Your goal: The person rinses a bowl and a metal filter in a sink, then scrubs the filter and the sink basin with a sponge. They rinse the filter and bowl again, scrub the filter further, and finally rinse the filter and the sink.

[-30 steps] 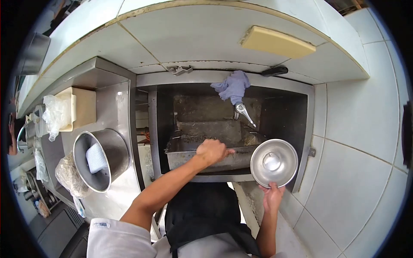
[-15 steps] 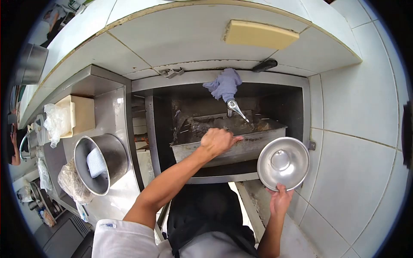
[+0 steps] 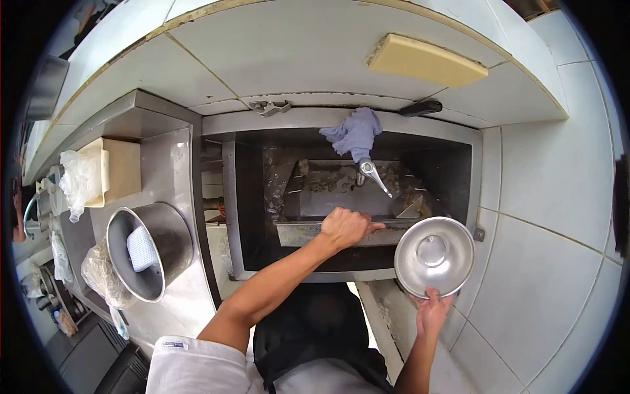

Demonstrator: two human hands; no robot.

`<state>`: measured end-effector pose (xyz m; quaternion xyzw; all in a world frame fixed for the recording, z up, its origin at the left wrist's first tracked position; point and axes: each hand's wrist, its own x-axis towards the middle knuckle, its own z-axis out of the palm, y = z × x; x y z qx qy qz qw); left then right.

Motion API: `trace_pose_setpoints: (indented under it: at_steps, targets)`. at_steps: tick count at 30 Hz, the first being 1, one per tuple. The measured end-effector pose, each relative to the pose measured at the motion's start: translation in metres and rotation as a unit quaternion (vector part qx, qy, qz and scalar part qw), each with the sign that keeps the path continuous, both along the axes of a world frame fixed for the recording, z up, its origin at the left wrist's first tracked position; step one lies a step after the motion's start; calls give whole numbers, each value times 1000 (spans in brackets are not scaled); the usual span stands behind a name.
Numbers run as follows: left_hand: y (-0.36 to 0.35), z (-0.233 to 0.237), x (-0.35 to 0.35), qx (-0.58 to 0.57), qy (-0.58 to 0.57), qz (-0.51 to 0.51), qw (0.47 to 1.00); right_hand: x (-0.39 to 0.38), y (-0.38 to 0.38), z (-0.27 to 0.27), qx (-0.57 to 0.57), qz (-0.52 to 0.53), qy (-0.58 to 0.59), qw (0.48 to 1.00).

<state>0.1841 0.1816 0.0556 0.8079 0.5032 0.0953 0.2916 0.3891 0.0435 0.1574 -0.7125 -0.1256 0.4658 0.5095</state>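
My left hand (image 3: 346,228) is closed over the near rim of a rectangular metal basket (image 3: 308,234) inside the deep metal sink (image 3: 348,276); its fingertips are hidden behind the rim. Brownish food residue clings to the basket's inside. With my right hand (image 3: 433,312) I grip a round stainless steel bowl (image 3: 434,256) by its near edge, thumb on the inside. The bowl is held at the sink's right front corner, its hollow facing up toward me. Above the basket is a faucet (image 3: 371,172) with a bluish cloth (image 3: 357,134) wrapped around it.
Left of the sink, a metal counter (image 3: 174,282) carries a tipped steel pot (image 3: 172,240) with a white-blue sponge-like pad (image 3: 141,249), a cream bin (image 3: 123,172) and plastic bags (image 3: 102,272). A black handle (image 3: 421,108) lies on the back ledge. Tiled wall (image 3: 551,249) bounds the right.
The metal basket has tipped so that more of its inside and less of its front wall shows. My left hand stays on its rim. The bowl remains in my right hand.
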Motion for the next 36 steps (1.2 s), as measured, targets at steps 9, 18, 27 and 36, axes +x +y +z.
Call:
trace_pose_setpoints:
  at_steps: [9,18,27,36]
  targets:
    - [-14,0,-10,-27,49,68,996,12,-3,-6,-17,-26,2,1000]
    - [-21,-14,-21,-36,84,98,991,11,3,-7,-33,-25,1,999]
    - [-20,-29,-28,-35,69,40,996,1,10,-4,-26,9,-16,999]
    - [-46,-40,-20,-31,24,-13,999,-4,5,-9,-22,11,-11,1000]
